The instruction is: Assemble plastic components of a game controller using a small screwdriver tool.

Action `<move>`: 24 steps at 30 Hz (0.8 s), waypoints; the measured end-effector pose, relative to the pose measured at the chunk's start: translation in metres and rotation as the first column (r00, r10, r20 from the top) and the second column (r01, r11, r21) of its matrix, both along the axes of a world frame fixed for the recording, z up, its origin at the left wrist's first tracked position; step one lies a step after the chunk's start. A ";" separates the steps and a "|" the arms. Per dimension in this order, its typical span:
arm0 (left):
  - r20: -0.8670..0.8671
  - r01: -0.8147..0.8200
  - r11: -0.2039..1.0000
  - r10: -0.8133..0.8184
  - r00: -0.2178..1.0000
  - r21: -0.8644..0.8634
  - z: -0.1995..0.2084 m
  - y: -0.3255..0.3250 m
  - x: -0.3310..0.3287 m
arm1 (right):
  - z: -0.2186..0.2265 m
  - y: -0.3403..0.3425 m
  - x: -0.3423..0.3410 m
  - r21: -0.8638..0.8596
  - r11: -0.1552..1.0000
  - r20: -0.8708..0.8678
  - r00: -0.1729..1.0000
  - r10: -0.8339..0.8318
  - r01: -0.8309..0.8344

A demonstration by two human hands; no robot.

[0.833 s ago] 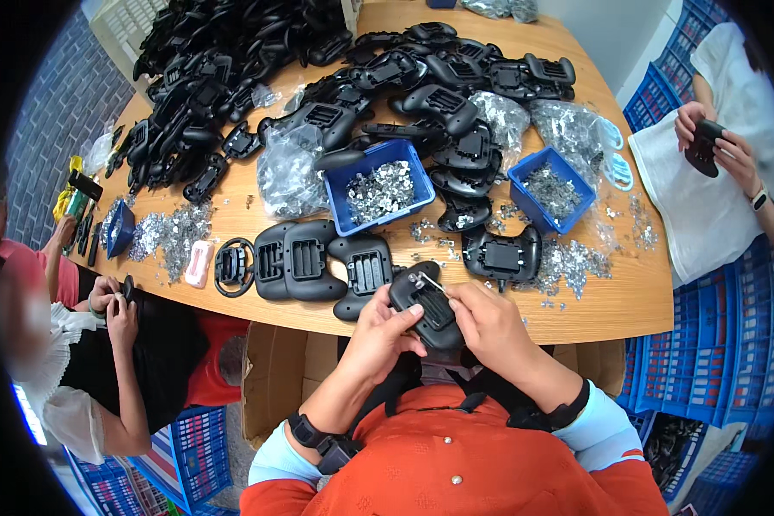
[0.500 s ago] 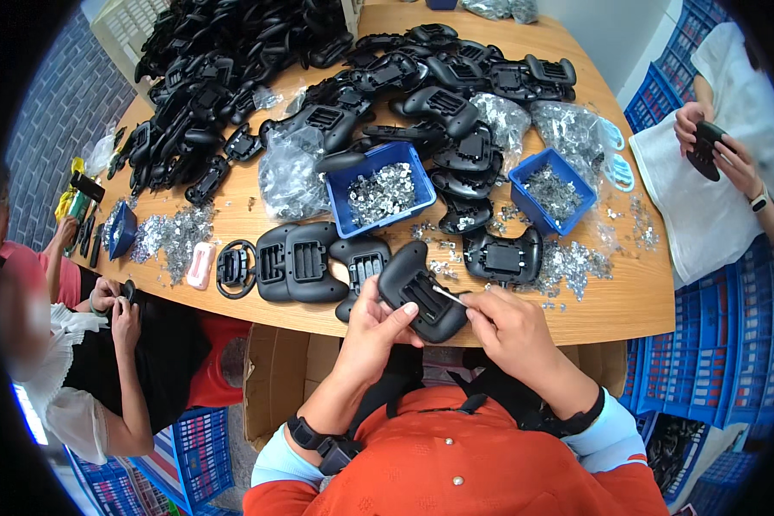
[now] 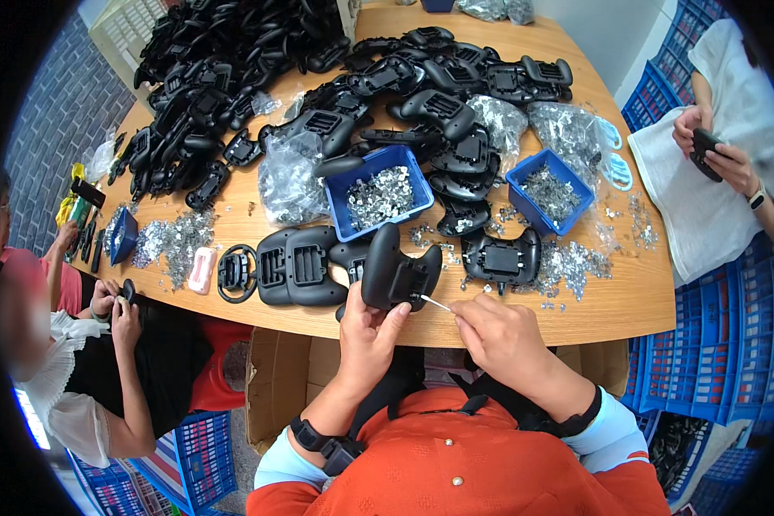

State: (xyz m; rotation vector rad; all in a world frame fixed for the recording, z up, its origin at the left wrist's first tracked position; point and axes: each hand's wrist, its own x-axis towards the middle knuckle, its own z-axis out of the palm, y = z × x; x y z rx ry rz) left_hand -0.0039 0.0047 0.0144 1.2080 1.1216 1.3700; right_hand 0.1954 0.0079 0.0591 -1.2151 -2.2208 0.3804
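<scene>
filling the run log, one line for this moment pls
left hand: holds black controller shell | right hand: pinches thin white stick, tip at shell | below: wooden table edge | nearby: blue bin of metal parts

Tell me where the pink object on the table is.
Head view, left side: the pink object lies on the wooden table between a pile of metal clips and a black ring.

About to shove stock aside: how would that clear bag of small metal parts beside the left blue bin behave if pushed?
The clear bag looks crumpled and slack, so it would probably sag and deform rather than slide whole. Packed with metal parts, it is likely heavy for its size. It is unlikely to roll.
</scene>
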 end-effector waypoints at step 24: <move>-0.024 -0.108 0.993 0.110 0.994 0.053 -0.002 0.023 0.003 | 0.005 0.017 0.000 0.135 0.985 0.316 0.937 -0.146 0.108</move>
